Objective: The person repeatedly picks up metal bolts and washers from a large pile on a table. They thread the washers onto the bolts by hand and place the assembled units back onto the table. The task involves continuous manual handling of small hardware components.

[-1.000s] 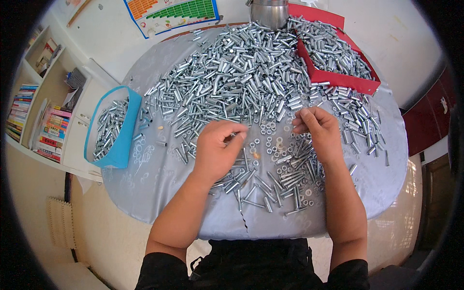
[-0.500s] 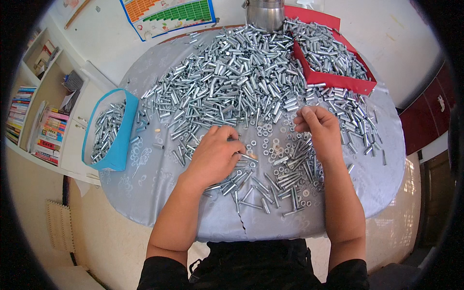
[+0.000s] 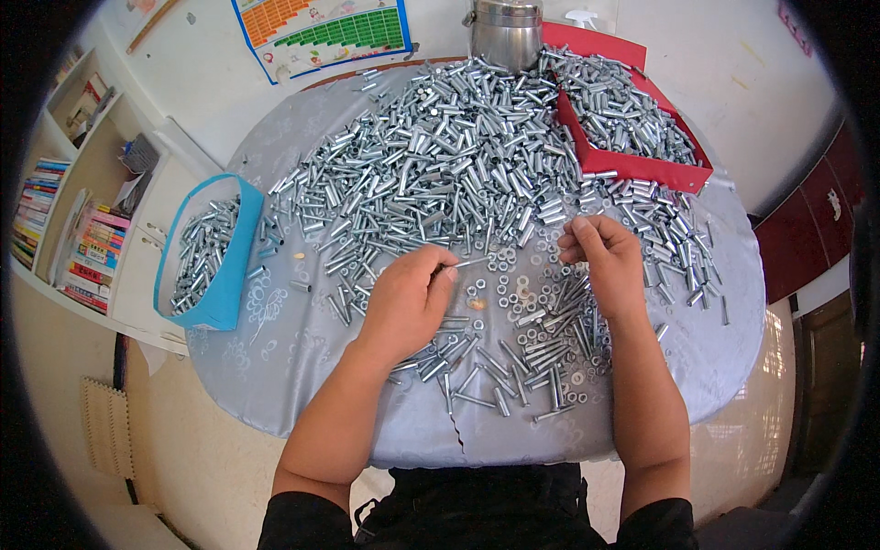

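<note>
My left hand [image 3: 409, 298] is closed, thumb against fingers, over the near middle of the table. From its fingertips a thin silver bolt [image 3: 473, 261] sticks out to the right. Across from it, my right hand [image 3: 607, 258] is pinched at the edge of the big heap; what its fingertips hold, if anything, is too small to make out. Between the hands lie loose hex nuts and washers [image 3: 503, 266]. Nearer to me is a scatter of bolts [image 3: 547, 353], some with sleeves on them. A large heap of metal sleeves and bolts [image 3: 431, 165] spreads behind both hands.
A blue box [image 3: 220, 314] of metal parts stands at the left, a red box [image 3: 646, 170] heaped with them at the far right. Behind the heap is a steel pot [image 3: 504, 37]. The grey tablecloth [image 3: 302, 367] has a tear [image 3: 456, 431] near the front edge.
My left hand's fingers have closed on a bolt, which now points right from the fingertips. The right hand stays pinched in nearly the same spot. The whole view has shifted slightly.
</note>
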Action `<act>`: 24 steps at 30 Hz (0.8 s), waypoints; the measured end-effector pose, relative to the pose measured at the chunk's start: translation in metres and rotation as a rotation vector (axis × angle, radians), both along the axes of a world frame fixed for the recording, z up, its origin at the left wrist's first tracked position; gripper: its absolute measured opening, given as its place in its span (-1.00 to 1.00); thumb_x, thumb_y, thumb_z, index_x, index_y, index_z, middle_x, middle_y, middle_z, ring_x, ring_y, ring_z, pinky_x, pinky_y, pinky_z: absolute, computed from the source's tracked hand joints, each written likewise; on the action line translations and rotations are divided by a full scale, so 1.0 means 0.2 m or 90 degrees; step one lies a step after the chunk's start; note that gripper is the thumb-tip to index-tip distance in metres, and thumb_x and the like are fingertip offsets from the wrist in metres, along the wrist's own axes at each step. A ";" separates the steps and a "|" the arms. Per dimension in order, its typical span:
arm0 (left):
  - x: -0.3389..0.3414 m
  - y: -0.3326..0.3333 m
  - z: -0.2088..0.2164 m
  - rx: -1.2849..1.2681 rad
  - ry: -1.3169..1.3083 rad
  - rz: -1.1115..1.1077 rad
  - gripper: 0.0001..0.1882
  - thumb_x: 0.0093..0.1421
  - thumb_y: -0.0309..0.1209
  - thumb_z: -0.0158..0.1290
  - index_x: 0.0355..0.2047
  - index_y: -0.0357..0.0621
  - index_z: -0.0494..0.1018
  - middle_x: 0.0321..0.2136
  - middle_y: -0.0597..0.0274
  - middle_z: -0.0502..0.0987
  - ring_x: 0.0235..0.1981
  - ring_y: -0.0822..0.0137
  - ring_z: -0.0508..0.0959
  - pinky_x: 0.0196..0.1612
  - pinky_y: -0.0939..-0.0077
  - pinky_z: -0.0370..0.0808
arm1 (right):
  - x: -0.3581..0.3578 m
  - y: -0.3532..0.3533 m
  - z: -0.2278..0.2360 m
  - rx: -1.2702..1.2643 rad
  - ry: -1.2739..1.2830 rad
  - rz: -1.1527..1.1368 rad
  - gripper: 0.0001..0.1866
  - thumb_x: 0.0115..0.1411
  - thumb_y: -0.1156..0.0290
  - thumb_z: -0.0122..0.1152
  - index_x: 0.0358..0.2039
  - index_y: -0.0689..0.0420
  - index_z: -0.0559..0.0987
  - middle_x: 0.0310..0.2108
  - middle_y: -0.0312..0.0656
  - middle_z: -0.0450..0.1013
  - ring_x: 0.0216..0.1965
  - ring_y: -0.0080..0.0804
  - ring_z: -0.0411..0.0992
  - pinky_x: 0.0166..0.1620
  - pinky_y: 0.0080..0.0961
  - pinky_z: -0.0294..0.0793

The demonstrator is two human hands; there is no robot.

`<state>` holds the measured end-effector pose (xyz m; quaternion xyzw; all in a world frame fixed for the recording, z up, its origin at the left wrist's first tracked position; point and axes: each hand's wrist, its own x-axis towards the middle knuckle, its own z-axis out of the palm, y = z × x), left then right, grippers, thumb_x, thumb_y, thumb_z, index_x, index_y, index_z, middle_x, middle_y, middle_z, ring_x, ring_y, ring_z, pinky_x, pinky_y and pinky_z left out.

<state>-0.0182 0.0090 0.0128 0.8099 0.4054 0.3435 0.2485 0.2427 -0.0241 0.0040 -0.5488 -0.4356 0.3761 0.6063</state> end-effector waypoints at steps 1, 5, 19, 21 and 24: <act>0.00 0.00 -0.01 -0.006 -0.016 0.006 -0.86 0.19 -0.47 0.05 -0.26 -0.25 0.46 -0.40 0.09 0.52 -0.38 0.16 0.52 -0.27 0.36 0.45 | 0.00 0.00 0.00 0.001 -0.003 -0.002 -0.75 0.29 0.34 0.13 -0.32 0.31 0.58 -0.45 -0.19 0.54 -0.49 -0.55 0.47 -0.36 -0.61 0.48; 0.01 0.00 -0.01 0.018 -0.027 0.031 -0.87 0.19 -0.49 0.04 -0.27 -0.25 0.47 -0.41 0.12 0.52 -0.42 0.25 0.52 -0.30 0.42 0.45 | -0.01 -0.01 0.02 -0.040 -0.059 -0.003 -0.80 0.26 0.39 0.14 -0.35 0.29 0.58 -0.47 -0.23 0.52 -0.50 -0.58 0.44 -0.37 -0.64 0.45; 0.03 -0.01 -0.03 -0.014 -0.095 0.036 -0.88 0.16 -0.51 0.09 -0.28 -0.26 0.49 -0.43 0.20 0.51 -0.45 0.41 0.50 -0.35 0.54 0.44 | -0.01 0.01 -0.04 0.120 -0.492 0.000 -0.82 0.07 0.51 0.24 -0.27 0.19 0.63 -0.30 -0.09 0.54 -0.25 -0.17 0.50 -0.14 -0.34 0.46; 0.04 -0.02 -0.02 -0.026 -0.102 0.034 -0.88 0.16 -0.50 0.09 -0.28 -0.25 0.49 -0.42 0.18 0.51 -0.44 0.36 0.51 -0.34 0.51 0.45 | -0.04 0.04 -0.06 0.199 -0.613 0.005 -0.77 0.04 0.53 0.22 -0.24 0.15 0.63 -0.20 -0.09 0.51 -0.14 -0.08 0.45 -0.05 -0.26 0.42; 0.04 -0.02 -0.01 -0.067 -0.112 0.037 -0.88 0.17 -0.47 0.07 -0.28 -0.23 0.49 -0.39 0.13 0.52 -0.42 0.24 0.53 -0.33 0.42 0.47 | -0.09 0.06 -0.06 0.216 -0.759 0.019 -0.73 0.01 0.54 0.19 -0.23 0.11 0.63 -0.11 -0.13 0.47 -0.05 -0.09 0.40 0.03 -0.24 0.38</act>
